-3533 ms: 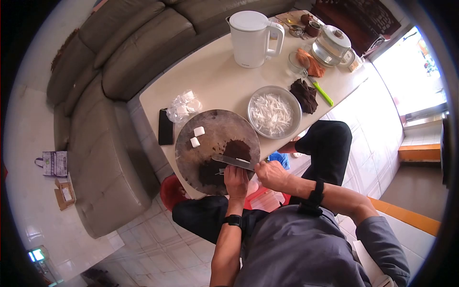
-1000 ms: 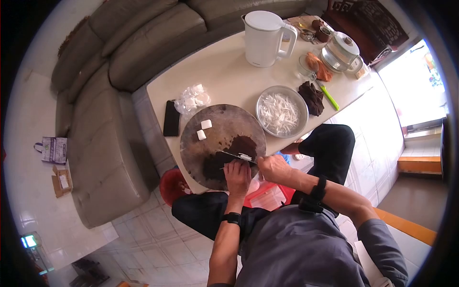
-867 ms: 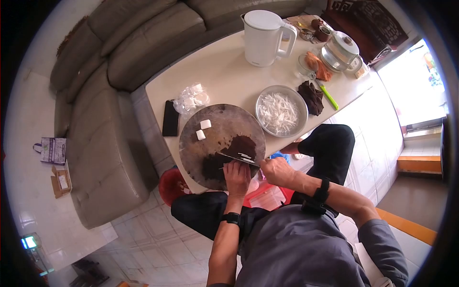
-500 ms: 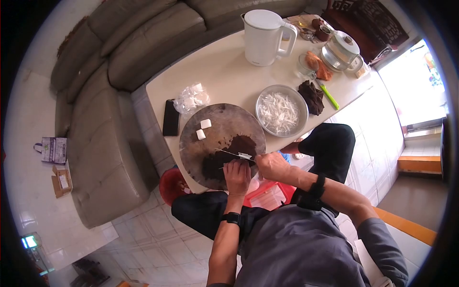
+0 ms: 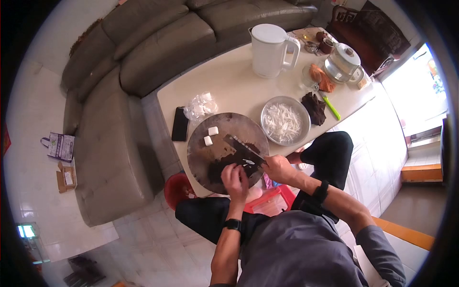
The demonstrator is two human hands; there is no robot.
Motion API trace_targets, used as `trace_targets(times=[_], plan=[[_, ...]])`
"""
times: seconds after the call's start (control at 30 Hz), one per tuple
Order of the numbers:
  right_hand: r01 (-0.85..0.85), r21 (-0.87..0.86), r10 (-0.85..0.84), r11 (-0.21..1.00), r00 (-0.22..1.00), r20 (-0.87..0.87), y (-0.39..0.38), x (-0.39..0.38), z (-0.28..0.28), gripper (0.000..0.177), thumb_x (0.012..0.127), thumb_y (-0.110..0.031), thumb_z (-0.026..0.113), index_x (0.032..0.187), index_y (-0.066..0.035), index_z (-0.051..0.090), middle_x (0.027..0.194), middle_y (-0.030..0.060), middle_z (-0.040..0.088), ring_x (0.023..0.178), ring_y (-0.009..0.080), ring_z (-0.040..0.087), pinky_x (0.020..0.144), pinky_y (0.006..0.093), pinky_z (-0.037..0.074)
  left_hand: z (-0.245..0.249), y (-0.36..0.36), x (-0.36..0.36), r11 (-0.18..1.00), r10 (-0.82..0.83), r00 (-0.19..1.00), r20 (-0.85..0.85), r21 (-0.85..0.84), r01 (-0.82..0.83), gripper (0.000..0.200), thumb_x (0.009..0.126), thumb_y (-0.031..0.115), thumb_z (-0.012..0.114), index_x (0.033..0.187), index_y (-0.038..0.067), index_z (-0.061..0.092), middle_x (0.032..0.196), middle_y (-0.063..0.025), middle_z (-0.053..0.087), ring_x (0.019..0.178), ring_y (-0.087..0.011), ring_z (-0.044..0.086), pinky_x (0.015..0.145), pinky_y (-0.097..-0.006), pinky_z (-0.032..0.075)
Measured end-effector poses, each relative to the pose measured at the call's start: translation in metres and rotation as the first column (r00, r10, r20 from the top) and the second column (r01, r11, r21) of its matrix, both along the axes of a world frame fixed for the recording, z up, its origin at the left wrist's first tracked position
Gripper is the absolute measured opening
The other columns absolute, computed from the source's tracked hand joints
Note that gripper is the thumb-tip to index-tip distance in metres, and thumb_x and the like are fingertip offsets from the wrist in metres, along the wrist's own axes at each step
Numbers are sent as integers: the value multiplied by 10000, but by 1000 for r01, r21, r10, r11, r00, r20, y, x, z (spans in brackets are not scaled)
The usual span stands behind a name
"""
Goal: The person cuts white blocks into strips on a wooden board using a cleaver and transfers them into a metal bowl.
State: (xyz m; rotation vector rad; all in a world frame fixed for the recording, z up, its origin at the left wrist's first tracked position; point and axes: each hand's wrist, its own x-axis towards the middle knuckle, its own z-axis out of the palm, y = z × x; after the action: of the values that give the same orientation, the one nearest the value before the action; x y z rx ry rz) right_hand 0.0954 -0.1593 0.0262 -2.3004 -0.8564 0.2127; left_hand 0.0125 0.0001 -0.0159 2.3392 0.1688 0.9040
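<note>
Knife: In the head view, the grey metal knife with a long blade [image 5: 246, 146] is over the round brown wooden chopping board [image 5: 203, 155]. Whether its edge touches the wood, I cannot tell.
Right hand: The right hand [image 5: 278, 168] is closed tightly around the handle of the knife and covers most of it.
Left hand: The left hand [image 5: 234, 181] is at the near part of the chopping board, with the fingers bent. If something small is between these fingers, I cannot tell.
White slivers: A few thin white slivers [image 5: 248, 162] lie on the chopping board, beside the blade, near the left hand.
White blocks: Two small white blocks [image 5: 213, 130] lie near each other on the far left part of the chopping board.
Bowl: The round silvery metal bowl [image 5: 300, 135], full of white strips, stands on the table just beside the chopping board.
Handling: In my judgement, the knife is stiff and rather heavy, and the handle is the safe place to hold. The white slivers should be light, slippery and easy to break; fingertips at their sides would suit, well away from the edge.
</note>
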Motion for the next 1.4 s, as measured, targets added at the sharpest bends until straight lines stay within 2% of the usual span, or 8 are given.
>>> trace_targets(times=[0.13,0.2,0.3,0.5,0.63,0.77,0.87,1.4], plan=[[214,173,4,961,621,-784,-13,3,26,193,872,-140,579,744,4,575,595,37,561,435,80,484,397,229,371,7,7,-3,821,174,983,-64,-541,-181,115,864,38,582,955,-11,632,963,-119,631,883,-259,614,769,-353,505],[319,224,60,921,454,-889,-6,-2,29,184,869,-134,586,743,0,579,608,47,569,427,86,480,394,230,371,26,13,1,160,71,969,-237,-956,-246,219,934,136,536,1075,-12,613,1004,-102,646,864,-196,633,753,-304,526],[418,255,158,872,254,-954,3,-10,30,159,864,-121,597,759,-2,585,622,57,571,419,90,469,391,231,370,22,24,-8,-590,-246,955,166,-807,-12,405,965,339,456,1200,15,519,1112,-111,593,1066,-224,546,952,-364,428],[378,259,188,889,216,-958,3,-17,25,142,836,-125,621,772,-4,584,616,56,562,416,101,467,377,260,393,21,20,-16,-605,-132,988,76,-796,-20,389,971,306,433,1215,9,492,1229,-116,527,1132,-252,509,980,-399,410],[352,249,143,902,299,-943,-21,-17,14,147,831,-124,622,759,-1,588,615,52,569,421,106,474,386,261,379,22,29,-20,-575,-69,997,47,-818,-1,378,964,281,455,1220,6,500,1226,-118,535,1146,-255,508,1001,-397,391],[310,199,3,930,536,-844,-58,-16,-6,213,838,-150,600,688,1,586,558,41,559,429,102,486,412,255,370,24,26,-24,-146,-32,979,-203,-968,-206,388,958,259,482,1218,-25,527,1241,-154,547,1171,-253,508,1024,-379,374],[310,157,-86,938,645,-760,-74,-19,-27,281,843,-205,598,649,-2,585,515,34,540,420,106,495,402,262,371,8,22,-25,533,-40,987,-157,-839,-111,421,982,269,436,1251,-47,510,1255,-159,550,1171,-225,513,1022,-319,358],[228,205,82,952,454,-887,-3,-50,-39,276,860,-209,611,690,7,579,536,48,556,419,119,504,391,274,386,-12,-11,-31,919,260,860,-439,-162,-360,630,956,237,423,1428,-58,128,1477,-282,153,1375,-422,153,1114,-517,138]])
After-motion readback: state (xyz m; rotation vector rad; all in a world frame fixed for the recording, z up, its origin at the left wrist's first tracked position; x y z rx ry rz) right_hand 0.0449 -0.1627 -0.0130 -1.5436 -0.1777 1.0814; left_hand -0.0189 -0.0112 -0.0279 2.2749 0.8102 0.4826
